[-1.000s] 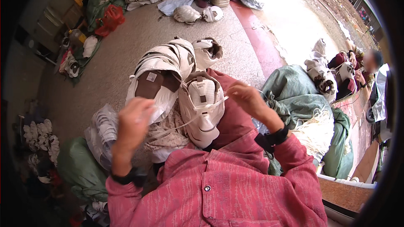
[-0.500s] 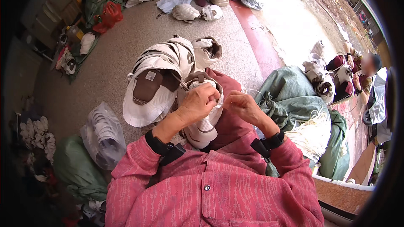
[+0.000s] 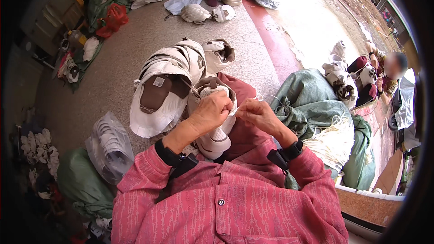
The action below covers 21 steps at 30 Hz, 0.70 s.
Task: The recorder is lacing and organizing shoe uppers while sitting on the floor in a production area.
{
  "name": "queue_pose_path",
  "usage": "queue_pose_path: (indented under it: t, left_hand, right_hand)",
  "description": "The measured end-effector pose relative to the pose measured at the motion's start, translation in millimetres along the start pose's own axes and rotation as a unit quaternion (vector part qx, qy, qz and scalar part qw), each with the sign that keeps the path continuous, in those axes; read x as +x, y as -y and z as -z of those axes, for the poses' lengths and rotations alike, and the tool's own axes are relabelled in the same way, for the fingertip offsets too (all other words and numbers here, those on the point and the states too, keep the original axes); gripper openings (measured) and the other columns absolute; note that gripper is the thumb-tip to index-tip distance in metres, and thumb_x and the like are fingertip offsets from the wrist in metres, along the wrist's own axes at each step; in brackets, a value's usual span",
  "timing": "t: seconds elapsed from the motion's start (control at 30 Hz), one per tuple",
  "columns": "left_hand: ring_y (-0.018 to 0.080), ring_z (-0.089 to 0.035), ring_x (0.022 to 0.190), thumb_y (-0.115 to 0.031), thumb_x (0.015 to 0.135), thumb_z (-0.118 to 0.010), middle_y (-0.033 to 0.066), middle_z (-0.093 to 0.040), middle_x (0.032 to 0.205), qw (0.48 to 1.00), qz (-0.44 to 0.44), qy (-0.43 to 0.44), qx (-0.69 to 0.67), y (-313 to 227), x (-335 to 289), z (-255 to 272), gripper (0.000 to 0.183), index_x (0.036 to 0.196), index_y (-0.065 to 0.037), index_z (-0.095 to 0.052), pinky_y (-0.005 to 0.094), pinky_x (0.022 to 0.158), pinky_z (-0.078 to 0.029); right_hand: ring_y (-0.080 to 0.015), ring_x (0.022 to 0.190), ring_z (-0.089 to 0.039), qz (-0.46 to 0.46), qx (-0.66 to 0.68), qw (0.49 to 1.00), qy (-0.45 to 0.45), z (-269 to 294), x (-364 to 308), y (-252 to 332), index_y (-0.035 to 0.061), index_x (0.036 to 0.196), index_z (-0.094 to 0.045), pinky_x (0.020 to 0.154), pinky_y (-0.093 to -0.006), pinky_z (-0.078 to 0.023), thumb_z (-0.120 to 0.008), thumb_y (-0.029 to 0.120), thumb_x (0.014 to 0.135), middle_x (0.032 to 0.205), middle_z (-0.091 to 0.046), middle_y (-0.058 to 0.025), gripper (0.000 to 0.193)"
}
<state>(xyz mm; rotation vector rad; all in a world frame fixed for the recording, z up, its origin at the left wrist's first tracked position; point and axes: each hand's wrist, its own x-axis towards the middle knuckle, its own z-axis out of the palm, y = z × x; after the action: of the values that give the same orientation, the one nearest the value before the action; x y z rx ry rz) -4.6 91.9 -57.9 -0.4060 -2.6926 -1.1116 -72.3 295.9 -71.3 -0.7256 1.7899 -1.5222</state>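
Observation:
A white shoe (image 3: 214, 144) with a brown lining lies across my lap, its toe toward me. My left hand (image 3: 209, 112) is closed on the shoe's upper, the fingers curled at the edge of its opening; their tips are partly hidden. Just to the right, my right hand (image 3: 258, 115) pinches a white lace (image 3: 233, 112) close to the left fingertips. A loose length of lace loops out behind the right hand. Beyond the left hand stands a row of nested white shoes (image 3: 156, 114), with one more shoe (image 3: 219, 56) at its far end.
To the right, a green sack (image 3: 305, 89) lies beside a heap of white laces (image 3: 333, 141). A clear bag of shoe parts (image 3: 110, 142) and another green sack (image 3: 81, 178) sit at left. A co-worker (image 3: 392, 70) handles shoes at far right. Two white shoes (image 3: 195, 13) rest farther off.
My right hand has moved slightly left and closer to my left hand, still pinching the lace. The whole view has shifted a little; the shoe stays on my lap.

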Motion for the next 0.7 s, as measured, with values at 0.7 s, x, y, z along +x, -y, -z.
queue_pose_path:
  t: [0.7]
  left_hand:
    - [0.0261,-0.059,0.077,-0.003,0.080,-0.063,0.0121,-0.053,0.083,0.999,-0.007,0.043,-0.017,-3,2,9,0.008,0.087,0.000,-0.061,0.0355,0.070,-0.048]
  right_hand:
    - [-0.0296,0.090,-0.062,0.142,-0.326,0.935,0.010,11,19,49,0.0102,0.104,-0.063,0.076,-0.0410,-0.050,-0.079,0.013,0.072,0.106,-0.057,-0.0090,0.036]
